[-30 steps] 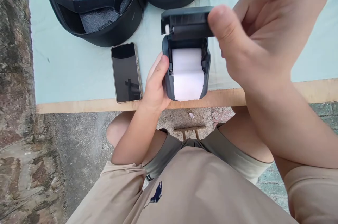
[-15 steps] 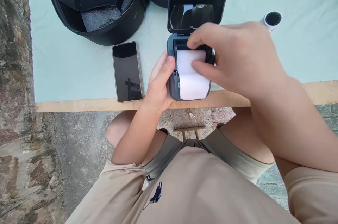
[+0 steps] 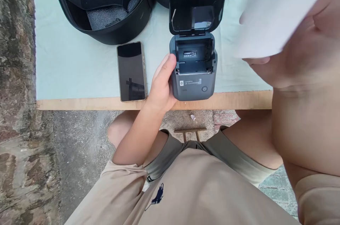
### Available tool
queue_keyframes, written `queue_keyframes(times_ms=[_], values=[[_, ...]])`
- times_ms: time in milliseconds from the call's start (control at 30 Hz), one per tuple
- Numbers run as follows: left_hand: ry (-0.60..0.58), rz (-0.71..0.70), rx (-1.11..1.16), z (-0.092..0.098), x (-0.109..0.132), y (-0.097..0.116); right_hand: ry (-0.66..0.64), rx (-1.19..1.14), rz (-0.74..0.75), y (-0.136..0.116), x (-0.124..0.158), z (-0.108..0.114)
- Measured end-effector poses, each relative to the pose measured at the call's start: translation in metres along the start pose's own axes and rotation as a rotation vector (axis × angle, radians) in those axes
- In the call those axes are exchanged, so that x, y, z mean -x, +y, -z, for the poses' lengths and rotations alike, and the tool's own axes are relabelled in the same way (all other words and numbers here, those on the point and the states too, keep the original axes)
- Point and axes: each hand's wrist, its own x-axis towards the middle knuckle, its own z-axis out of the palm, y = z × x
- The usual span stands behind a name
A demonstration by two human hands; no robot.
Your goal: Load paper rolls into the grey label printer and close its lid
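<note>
A small dark grey label printer (image 3: 193, 87) stands at the table's front edge. Its lid (image 3: 199, 9) is flipped up, and the paper bay shows bare inside. My left hand (image 3: 162, 83) grips the printer's left side, thumb on the rim. Raised close to the camera at the upper right, my right hand (image 3: 300, 55) is closed on a white paper roll (image 3: 281, 9). Motion blurs the paper, which hides most of the fingers. The roll is apart from the printer.
Left of the printer lies a phone (image 3: 131, 71), screen up. Behind it an open black zip case (image 3: 127, 28) holds grey foam and a strap. A pale cloth (image 3: 77, 65) covers the table, whose wooden edge (image 3: 92, 104) faces me.
My right hand has lifted the white paper roll out of the printer and carried it up to the right. The left hand keeps its hold on the printer.
</note>
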Motion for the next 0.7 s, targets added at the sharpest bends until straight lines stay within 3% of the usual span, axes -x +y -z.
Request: queue_keyframes(times_ms=[100,200,267,467,600,700], values=[[-0.036,0.024,0.038,0.000,-0.002,0.001,0.101,-0.069,-0.112,0.017,-0.006,-0.001],[-0.088,0.016,0.068,0.002,-0.003,0.000,0.195,-0.068,0.013,0.033,-0.005,-0.004],[-0.119,-0.003,0.074,0.004,-0.003,-0.001,0.154,-0.039,0.062,0.040,-0.004,-0.005],[-0.099,-0.042,0.020,0.006,-0.003,-0.002,0.079,0.451,0.234,0.047,-0.001,0.000],[-0.086,-0.052,-0.021,0.006,-0.003,-0.002,0.092,0.730,0.156,0.052,-0.003,0.002],[-0.079,-0.055,-0.031,0.006,-0.003,-0.003,0.030,0.827,0.087,0.058,-0.006,0.002]])
